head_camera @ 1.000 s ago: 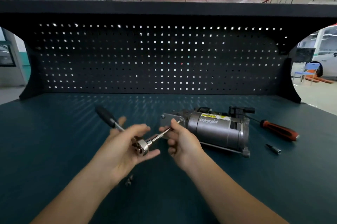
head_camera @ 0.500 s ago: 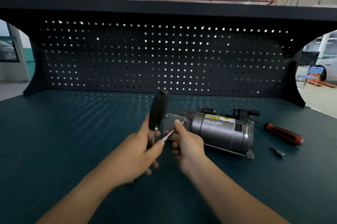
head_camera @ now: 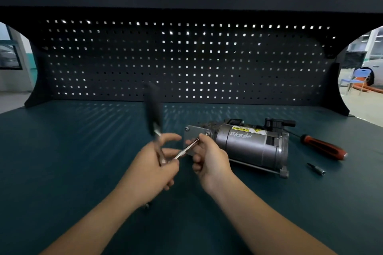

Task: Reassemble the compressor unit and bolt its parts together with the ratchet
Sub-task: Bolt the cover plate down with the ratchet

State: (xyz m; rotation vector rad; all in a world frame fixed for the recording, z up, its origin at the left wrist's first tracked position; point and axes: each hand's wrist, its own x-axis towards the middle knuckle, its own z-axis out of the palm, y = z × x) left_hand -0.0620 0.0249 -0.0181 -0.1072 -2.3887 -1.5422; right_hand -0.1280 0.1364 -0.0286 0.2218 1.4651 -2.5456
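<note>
The left hand [head_camera: 153, 163] grips the upright ratchet [head_camera: 154, 109] while the right hand [head_camera: 209, 161] pinches its long bar [head_camera: 186, 149], seemingly to steady the tip against the compressor [head_camera: 248, 144].

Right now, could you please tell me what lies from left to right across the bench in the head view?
Left hand → right hand → compressor → screwdriver. Left out: the ratchet, which overlaps the left hand, and the bit, in line with the screwdriver.
</note>
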